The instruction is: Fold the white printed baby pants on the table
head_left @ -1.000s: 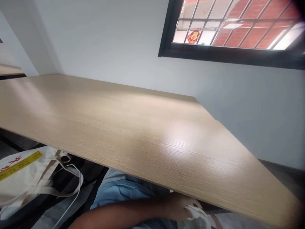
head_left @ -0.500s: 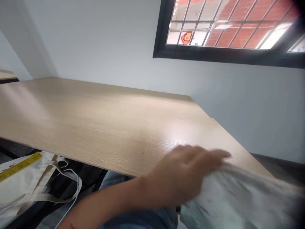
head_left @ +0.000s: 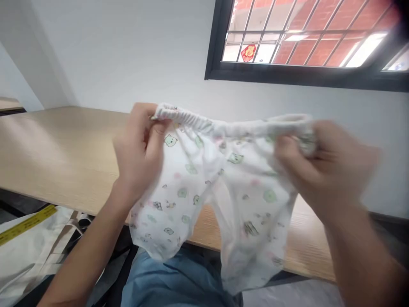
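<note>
I hold up a small pair of white baby pants (head_left: 217, 187) printed with little green bears, stretched between both hands above the wooden table (head_left: 57, 149). My left hand (head_left: 140, 149) pinches the elastic waistband at its left end. At the right end of the waistband my right hand (head_left: 322, 166) is closed on the fabric, slightly blurred by motion. The two legs of the pants hang down over the table's front edge toward my lap.
A cream tote bag (head_left: 28, 238) with a yellow strip lies on the floor at lower left, under the table's edge. A white wall stands behind the table, with a black-framed barred window (head_left: 306, 42) at upper right. Blue jeans (head_left: 172, 281) cover my lap.
The garment has come up from under the table's edge. My left hand lifted it, my right hand came into view, and both now spread it by the waistband.
</note>
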### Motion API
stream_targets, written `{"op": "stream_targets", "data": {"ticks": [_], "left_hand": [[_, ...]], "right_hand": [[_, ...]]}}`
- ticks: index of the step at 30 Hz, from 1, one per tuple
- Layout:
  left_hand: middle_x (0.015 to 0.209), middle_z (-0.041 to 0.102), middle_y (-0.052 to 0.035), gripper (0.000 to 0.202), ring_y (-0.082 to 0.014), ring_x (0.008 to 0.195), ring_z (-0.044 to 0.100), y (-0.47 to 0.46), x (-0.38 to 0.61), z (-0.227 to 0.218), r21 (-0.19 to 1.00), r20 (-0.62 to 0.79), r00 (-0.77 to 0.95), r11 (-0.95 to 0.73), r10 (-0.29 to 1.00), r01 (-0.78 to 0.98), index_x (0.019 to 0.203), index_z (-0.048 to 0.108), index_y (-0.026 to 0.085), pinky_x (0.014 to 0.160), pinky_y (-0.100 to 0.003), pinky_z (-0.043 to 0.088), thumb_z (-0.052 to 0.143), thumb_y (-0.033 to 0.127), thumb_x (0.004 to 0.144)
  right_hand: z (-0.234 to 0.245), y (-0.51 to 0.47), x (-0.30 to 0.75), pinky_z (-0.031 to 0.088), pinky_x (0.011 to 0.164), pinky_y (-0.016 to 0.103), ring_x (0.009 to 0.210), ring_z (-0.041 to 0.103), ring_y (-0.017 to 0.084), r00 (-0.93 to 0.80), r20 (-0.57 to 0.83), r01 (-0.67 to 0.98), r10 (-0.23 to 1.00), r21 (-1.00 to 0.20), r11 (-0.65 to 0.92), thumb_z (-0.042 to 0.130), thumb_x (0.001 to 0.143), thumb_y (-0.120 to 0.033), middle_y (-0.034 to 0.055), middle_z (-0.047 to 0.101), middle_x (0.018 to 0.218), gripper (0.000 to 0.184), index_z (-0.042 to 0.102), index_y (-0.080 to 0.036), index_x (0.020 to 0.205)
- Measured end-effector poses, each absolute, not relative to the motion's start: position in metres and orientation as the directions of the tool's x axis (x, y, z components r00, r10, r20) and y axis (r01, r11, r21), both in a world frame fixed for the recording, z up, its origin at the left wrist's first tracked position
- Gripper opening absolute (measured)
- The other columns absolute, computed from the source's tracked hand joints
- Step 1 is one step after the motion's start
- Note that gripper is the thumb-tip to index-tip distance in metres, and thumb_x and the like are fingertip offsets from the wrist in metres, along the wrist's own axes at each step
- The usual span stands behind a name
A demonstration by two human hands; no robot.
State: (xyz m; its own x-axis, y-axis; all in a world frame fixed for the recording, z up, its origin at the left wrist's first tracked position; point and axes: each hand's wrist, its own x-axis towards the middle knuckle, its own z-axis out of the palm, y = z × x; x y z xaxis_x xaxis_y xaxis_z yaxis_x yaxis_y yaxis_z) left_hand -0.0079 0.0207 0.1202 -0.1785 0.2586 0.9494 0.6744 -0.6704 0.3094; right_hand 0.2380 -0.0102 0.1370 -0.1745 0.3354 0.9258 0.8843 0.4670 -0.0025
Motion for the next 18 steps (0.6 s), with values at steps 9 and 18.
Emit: {"op": "stream_targets", "data": {"ticks": [9, 18], "left_hand": [[0.077, 0.059, -0.0025, 0.025, -0.0168, 0.071, 0.056, 0.151, -0.014, 0.072, 0.276, 0.503, 0.061, -0.227, 0.862, 0.934, 0.101, 0.053, 0.020, 0.061, -0.028, 0.040, 0.032, 0.031, 0.093], [0.112, 0.054, -0.0083, 0.033, -0.0195, 0.097, 0.055, 0.187, 0.020, 0.040, 0.257, 0.371, 0.087, -0.192, 0.924, 0.947, 0.114, 0.050, 0.015, 0.083, -0.041, 0.046, 0.049, 0.033, 0.087]], "right_hand": [[0.093, 0.131, 0.237, 0.022, 0.047, 0.026, 0.046, 0.034, 0.011, -0.174, 0.371, 0.976, 0.912, -0.061, 0.211, 0.038, 0.088, -0.025, -0.0031, 0.036, 0.051, 0.025, 0.037, -0.020, 0.064], [0.031, 0.183, 0.241, 0.041, 0.067, 0.032, 0.074, 0.055, 0.018, -0.018, 0.270, 0.984, 0.963, -0.164, 0.064, 0.032, 0.093, -0.029, 0.0076, 0.059, 0.083, 0.029, 0.057, -0.014, 0.095]]}}
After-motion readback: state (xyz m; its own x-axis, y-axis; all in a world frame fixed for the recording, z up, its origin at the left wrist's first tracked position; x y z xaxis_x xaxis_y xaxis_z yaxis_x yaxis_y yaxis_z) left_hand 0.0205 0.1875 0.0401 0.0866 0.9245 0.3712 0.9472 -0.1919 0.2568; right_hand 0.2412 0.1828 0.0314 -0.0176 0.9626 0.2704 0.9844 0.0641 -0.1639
